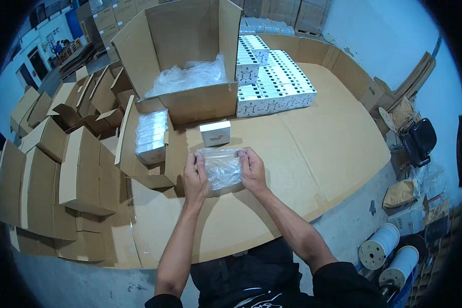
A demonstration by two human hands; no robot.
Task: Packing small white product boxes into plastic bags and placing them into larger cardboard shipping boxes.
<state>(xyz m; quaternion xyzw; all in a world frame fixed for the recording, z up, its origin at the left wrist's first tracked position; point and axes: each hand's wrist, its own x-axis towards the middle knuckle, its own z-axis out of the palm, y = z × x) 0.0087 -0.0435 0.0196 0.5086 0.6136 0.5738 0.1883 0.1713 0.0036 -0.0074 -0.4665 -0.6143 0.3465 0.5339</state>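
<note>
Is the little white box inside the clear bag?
No, the little white box sits on the cardboard tabletop, apart from the clear bag held by both hands.

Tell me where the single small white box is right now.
In the head view, the small white box stands alone on the cardboard-covered table, just beyond the clear plastic bag held between both hands, and in front of the big open carton.

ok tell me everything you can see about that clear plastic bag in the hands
The clear plastic bag is thin, glossy, crinkled film, see-through with pale glare. It lies flat and stretched just above the cardboard-covered table, in front of a small white box. The left hand pinches its left edge and the right hand its right edge. Whether anything is inside cannot be told.
</note>
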